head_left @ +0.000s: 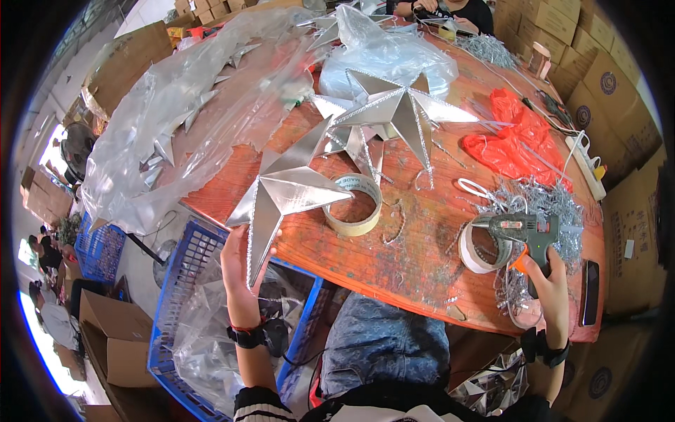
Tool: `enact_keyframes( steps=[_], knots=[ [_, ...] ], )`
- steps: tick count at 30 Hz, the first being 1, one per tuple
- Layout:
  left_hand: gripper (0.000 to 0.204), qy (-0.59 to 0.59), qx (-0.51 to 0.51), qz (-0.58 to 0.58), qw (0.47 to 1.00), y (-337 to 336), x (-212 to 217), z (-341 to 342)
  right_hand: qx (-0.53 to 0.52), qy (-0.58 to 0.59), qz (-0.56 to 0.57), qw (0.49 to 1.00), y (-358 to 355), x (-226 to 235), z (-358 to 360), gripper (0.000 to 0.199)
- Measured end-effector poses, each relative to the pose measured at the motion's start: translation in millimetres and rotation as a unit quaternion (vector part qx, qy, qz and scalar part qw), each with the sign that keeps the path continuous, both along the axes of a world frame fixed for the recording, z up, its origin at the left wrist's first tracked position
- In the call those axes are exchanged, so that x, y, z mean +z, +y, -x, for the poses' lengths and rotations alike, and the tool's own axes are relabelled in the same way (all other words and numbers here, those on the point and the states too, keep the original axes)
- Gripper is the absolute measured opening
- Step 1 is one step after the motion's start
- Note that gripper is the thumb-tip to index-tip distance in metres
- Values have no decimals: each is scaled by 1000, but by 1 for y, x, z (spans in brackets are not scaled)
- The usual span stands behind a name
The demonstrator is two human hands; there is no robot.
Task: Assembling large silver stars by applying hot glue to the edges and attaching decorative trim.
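Note:
My left hand [237, 264] holds a shiny silver five-pointed star [292, 193] by a lower point, over the table's near left edge. Glittery trim runs along some of its edges. On the right, my right hand [550, 285] is wrapped round the handle of a dark green glue gun [540, 238] with an orange trigger. The gun's nose points left, over a white-sided ring [465, 254]. A pale cardboard ring [364, 226] lies on the table by the star. Behind it, more silver stars [401, 112] are piled together.
Silver tinsel [552, 197] and a red plastic bag [510, 137] are at the right, near a phone [590, 292] and a power strip [587, 169]. Clear plastic [162, 91] covers the left side. A blue crate [176, 281] stands below. A co-worker's hands [427, 5] show at the far end.

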State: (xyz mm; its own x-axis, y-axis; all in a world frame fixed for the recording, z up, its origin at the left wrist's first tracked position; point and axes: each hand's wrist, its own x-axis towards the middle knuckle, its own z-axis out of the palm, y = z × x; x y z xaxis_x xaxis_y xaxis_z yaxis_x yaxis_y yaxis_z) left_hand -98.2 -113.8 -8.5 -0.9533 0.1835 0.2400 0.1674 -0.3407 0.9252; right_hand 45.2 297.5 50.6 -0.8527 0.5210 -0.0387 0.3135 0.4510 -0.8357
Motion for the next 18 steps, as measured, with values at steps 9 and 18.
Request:
enact_keyframes(
  steps=[9, 18],
  knots=[
    [26, -118, 161, -96, 975, -18, -23, 19, 14, -9, -50, 999, 8, -12, 0, 32],
    [15, -31, 285, -205, 936, -65, -23, 11, 45, 7, -251, 967, 16, -19, 0, 23]
  ],
)
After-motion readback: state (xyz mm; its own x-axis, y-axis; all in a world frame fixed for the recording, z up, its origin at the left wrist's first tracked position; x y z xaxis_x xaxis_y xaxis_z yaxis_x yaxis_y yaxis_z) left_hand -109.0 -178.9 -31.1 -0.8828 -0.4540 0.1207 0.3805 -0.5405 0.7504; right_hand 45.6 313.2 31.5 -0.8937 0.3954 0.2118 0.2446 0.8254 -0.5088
